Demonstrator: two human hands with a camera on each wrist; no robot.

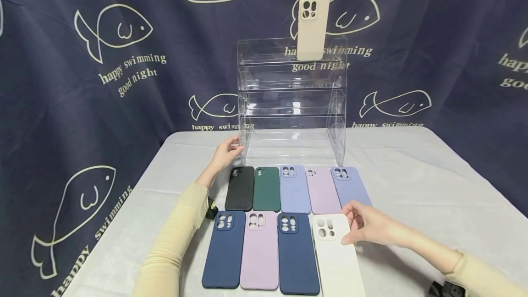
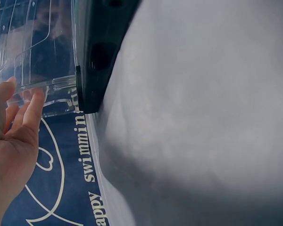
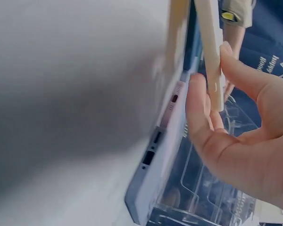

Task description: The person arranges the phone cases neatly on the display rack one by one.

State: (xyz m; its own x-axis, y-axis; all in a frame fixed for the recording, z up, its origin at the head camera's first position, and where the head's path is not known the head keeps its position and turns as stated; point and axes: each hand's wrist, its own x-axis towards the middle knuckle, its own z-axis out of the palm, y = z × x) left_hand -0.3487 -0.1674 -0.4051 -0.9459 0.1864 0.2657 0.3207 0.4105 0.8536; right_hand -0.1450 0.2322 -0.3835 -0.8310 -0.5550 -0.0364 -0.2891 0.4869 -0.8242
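At the worktop (image 1: 433, 173), right of a dark blue case (image 1: 299, 258), the right hand (image 1: 377, 226) pinches a white phone case (image 1: 339, 265); the left hand (image 1: 224, 154) is at the left side of the clear rack (image 1: 293, 104) (whether gripping it, I cannot tell).

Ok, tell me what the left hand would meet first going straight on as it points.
The rack, most likely: the left hand is right at its left side, though exact contact is hard to judge.
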